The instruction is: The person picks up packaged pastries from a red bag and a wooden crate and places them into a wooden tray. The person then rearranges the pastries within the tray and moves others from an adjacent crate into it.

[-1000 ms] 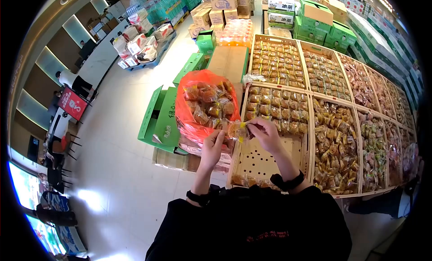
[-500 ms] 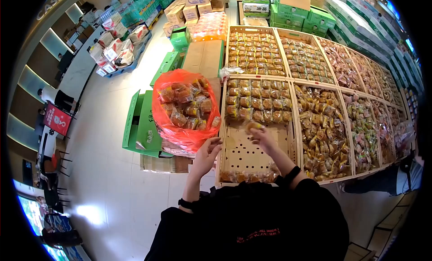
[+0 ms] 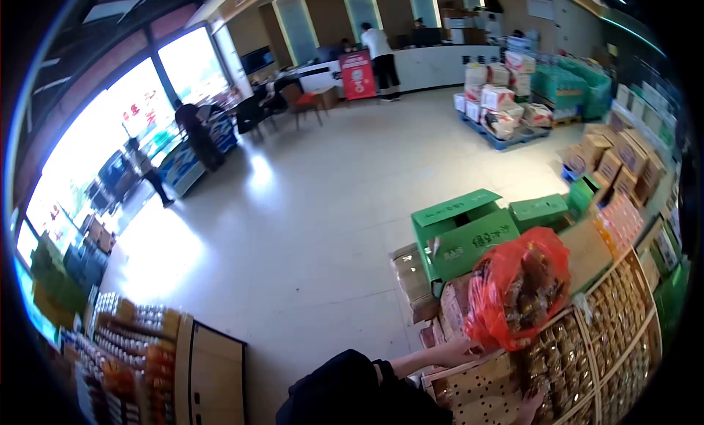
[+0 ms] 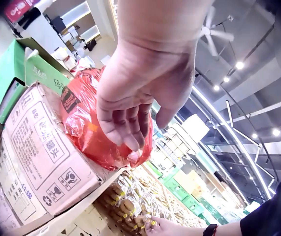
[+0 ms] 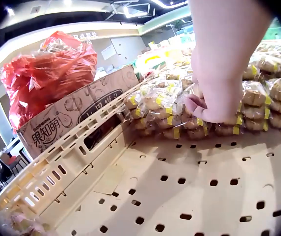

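My left hand hangs beside the red plastic bag, fingers loosely bent and holding nothing; in the head view the bag, filled with wrapped cakes, lies just above that hand. My right hand reaches down onto the stacked wrapped cakes in the cream crate, its fingers bent against them. Whether it grips one cannot be told, as the hand hides its fingertips. The front part of the crate shows its perforated floor.
A printed carton stands along the crate's side under the bag. Green boxes are behind it. More crates of cakes adjoin at the right. A shelf of bottled goods stands at lower left; people and a counter are farther off.
The head view has swung left toward the counter and windows. My right hand has moved from above the crate floor down to the cake rows. My left hand stays near the bag.
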Demonstrator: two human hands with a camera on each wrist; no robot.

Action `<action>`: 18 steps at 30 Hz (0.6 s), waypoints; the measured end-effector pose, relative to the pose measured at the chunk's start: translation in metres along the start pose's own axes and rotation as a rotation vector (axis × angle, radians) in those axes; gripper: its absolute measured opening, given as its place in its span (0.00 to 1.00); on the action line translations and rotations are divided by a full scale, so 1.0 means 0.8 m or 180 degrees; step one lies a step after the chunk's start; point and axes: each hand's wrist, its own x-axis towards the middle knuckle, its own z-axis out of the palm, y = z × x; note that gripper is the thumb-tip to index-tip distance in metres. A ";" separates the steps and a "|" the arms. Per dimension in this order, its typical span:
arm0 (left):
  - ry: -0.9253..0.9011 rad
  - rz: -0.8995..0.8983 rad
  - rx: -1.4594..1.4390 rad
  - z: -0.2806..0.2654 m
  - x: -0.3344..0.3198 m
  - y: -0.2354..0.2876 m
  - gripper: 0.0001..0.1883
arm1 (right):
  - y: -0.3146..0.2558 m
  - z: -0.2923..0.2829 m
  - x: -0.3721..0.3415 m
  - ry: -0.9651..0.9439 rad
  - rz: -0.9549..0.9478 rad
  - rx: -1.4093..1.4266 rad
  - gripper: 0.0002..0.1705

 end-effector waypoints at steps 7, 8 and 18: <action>-0.0310 -0.0299 -0.0211 0.012 -0.006 -0.001 0.18 | -0.026 -0.008 0.012 0.0391 -0.0606 -0.2895 0.26; -0.0381 -0.0408 -0.0194 0.015 -0.007 0.000 0.17 | -0.029 -0.019 0.018 0.0605 -0.0859 -0.3767 0.31; -0.0551 -0.0241 -0.0117 0.025 0.005 -0.006 0.17 | -0.045 -0.013 -0.035 0.0599 -0.2279 -0.3707 0.37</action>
